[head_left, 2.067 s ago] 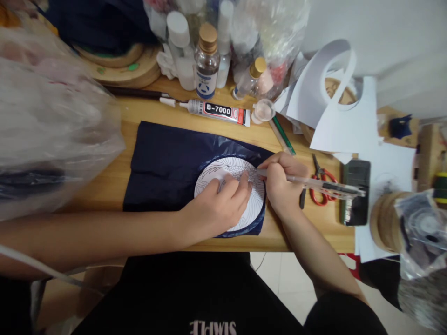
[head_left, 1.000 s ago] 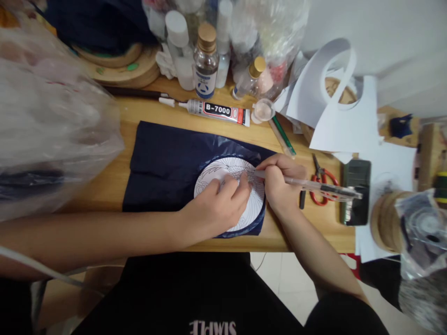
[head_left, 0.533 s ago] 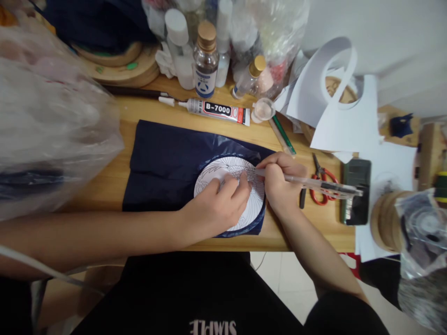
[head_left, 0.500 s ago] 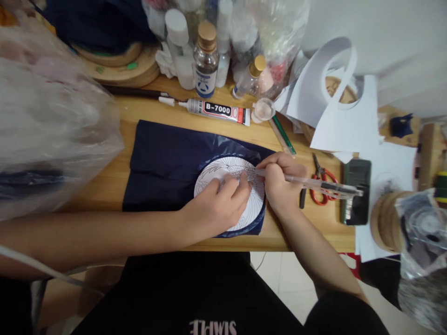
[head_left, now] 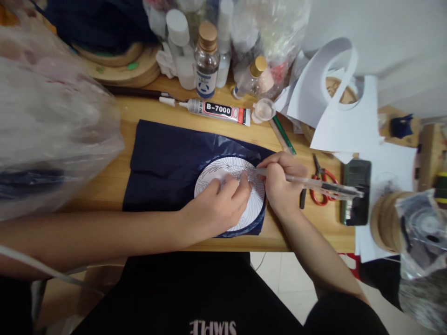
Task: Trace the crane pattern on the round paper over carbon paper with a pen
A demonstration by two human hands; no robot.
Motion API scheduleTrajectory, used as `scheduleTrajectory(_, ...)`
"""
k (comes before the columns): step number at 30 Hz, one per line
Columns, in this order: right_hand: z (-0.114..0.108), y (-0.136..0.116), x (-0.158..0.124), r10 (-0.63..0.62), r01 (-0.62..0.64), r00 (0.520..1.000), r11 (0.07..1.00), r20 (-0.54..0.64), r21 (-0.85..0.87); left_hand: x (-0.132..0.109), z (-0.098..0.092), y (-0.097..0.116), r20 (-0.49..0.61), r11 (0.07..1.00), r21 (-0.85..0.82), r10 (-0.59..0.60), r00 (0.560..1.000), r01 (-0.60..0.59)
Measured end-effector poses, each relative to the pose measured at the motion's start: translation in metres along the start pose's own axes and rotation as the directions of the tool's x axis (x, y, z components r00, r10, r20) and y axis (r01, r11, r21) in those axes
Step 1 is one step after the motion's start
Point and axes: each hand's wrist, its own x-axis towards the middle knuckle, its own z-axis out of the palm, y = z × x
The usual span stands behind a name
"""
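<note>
A round white paper pattern [head_left: 256, 195] with fine black line drawing lies on dark blue fabric [head_left: 164, 163]. A fabric-covered rim shows around its edge. My left hand [head_left: 220, 204] is closed with bent fingers, its fingertips pressing on the paper and covering part of the drawing. In my right hand [head_left: 284, 184] is a clear-barrelled pen [head_left: 324, 186], gripped near its point and slanting out to the right. The pen's point meets the paper's upper right part, close to my left fingertips; the exact contact is too small to make out.
Behind the fabric lie a B-7000 glue tube [head_left: 220, 110] and a green pen [head_left: 283, 134]. Several bottles [head_left: 206, 60] stand farther back. Red-handled pliers [head_left: 323, 186], a dark box [head_left: 356, 190] and cut white paper [head_left: 314, 102] are at right. A plastic bag [head_left: 52, 125] bulges at left.
</note>
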Motion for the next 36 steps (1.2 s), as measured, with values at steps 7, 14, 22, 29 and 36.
scheduleTrajectory(7,0.0004,0.0000,0.0001,0.006,-0.006,1.000,1.000,-0.005,0.007,-0.0011,-0.0011,-0.0002,0.006,1.000,-0.005,0.000,1.000,0.000)
scheduleTrajectory(14,-0.0004,0.0010,-0.0014,0.004,-0.004,1.000,1.000,-0.005,-0.010,-0.0012,-0.0015,-0.0007,-0.002,1.000,-0.005,0.000,1.000,0.000)
scheduleTrajectory(22,0.0001,-0.0019,-0.0001,0.020,-0.020,1.000,1.000,-0.008,-0.019,-0.0013,-0.0009,-0.0001,0.010,1.000,0.008,0.001,1.000,-0.002)
scheduleTrajectory(29,-0.0015,-0.0022,-0.0001,0.033,-0.033,0.999,0.999,0.009,-0.025,-0.0012,-0.0006,-0.0005,0.014,1.000,0.007,0.000,1.000,0.000)
scheduleTrajectory(36,-0.0015,-0.0010,-0.0004,-0.013,0.013,1.000,0.999,0.028,-0.030,-0.0012,-0.0003,0.0004,0.005,1.000,0.001,0.001,1.000,-0.001)
